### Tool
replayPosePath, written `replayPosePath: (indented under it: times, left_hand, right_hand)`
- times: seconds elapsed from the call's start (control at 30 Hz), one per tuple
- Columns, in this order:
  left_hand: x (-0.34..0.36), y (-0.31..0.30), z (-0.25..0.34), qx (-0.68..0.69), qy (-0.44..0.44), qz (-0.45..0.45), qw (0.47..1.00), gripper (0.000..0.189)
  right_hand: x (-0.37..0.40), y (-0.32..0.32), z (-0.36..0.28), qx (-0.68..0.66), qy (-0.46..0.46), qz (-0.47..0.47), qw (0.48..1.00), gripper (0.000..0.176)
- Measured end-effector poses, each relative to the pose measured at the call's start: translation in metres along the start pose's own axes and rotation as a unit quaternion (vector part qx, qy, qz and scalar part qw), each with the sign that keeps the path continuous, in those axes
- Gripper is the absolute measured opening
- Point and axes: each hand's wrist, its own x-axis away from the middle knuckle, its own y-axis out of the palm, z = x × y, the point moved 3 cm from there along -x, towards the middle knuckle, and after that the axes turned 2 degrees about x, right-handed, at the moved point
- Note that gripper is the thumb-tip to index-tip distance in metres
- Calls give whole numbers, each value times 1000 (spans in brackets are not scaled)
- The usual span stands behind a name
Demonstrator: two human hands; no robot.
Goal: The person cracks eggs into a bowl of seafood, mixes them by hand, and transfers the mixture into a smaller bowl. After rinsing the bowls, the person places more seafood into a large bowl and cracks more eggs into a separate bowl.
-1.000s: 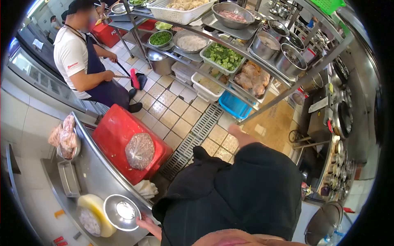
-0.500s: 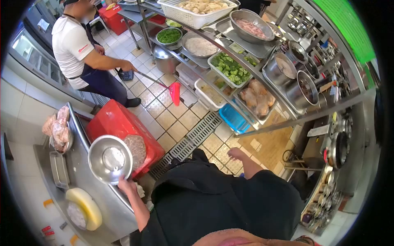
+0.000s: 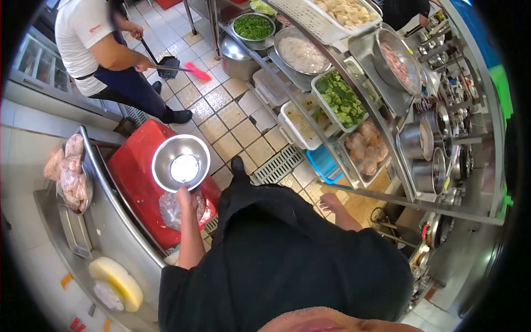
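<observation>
My left hand (image 3: 187, 196) grips the near rim of a shiny steel mixing bowl (image 3: 160, 166). The bowl holds nothing that I can see and hangs over a red cooler box (image 3: 130, 160). Just below it, a clear plastic bag of pale food (image 3: 172, 211) rests on the cooler, partly hidden by my forearm. My right hand (image 3: 331, 203) hangs at my side, fingers loosely apart, with nothing in it. Nearest to it are the steel rack and a tray of raw chickens (image 3: 365, 148).
A steel counter (image 3: 119, 221) on the left carries a bowl of bagged meat (image 3: 74, 180) and a cut yellow-rimmed piece (image 3: 119, 282). The rack on the right bears broccoli (image 3: 340, 99) and chopped greens (image 3: 253, 26). Ahead, a person (image 3: 94, 50) holds a pink broom (image 3: 198, 71) and dustpan (image 3: 167, 67).
My left hand has carried the bowl rightward, from the counter's edge to over the cooler. My body has moved forward. The person ahead has drawn the broom back toward the dustpan.
</observation>
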Motion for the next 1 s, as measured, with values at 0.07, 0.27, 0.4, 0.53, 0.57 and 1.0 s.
replayPosePath:
  times: [0.07, 0.27, 0.4, 0.53, 0.57, 1.0]
  left_hand:
    - [-38, 29, -2, 29, -54, -4, 998, 42]
    - [-131, 91, -7, -80, -98, -55, 990, 28]
    - [-148, 135, 7, -55, -107, -47, 992, 24]
    - [-167, 160, 23, -121, -104, -28, 987, 32]
    - [-177, 162, 20, -101, -97, -36, 990, 39]
    - [-263, 258, 19, -115, -187, 4, 975, 32]
  right_hand:
    - [8, -2, -43, 17, 31, -38, 999, 20]
    - [-35, -17, -217, 123, -92, 54, 987, 17]
    - [-64, 4, -334, 91, -145, 68, 983, 16]
    - [-124, 36, -422, 135, -145, -28, 980, 16]
    - [-142, 48, -435, 155, -148, -57, 975, 16]
    - [-252, 176, -630, 283, -295, 54, 911, 35]
